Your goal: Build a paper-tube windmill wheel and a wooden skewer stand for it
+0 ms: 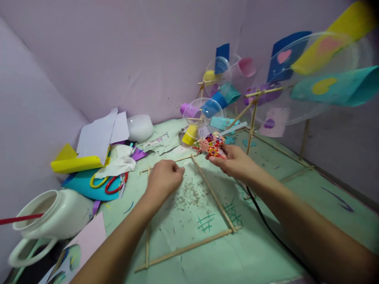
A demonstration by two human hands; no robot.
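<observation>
Above the green board, right hand [233, 161] pinches crumpled floral paper [211, 145].

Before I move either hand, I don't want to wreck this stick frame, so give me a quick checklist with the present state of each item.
1. Right hand grips the patterned paper: ok, pinched between fingers and thumb.
2. Left hand is free: cannot tell, fingers curled at the frame's top stick; anything pinched is hidden.
3. Stick frame lies flat on the green mat: ok.
4. Diagonal stick joins the lower corner: ok, ends meet.
5. Black cord is away from the frame: not ok, it runs under the right forearm close to the corner.
6. Scissors are away from the hands: ok, off to the left on blue paper.
</observation>
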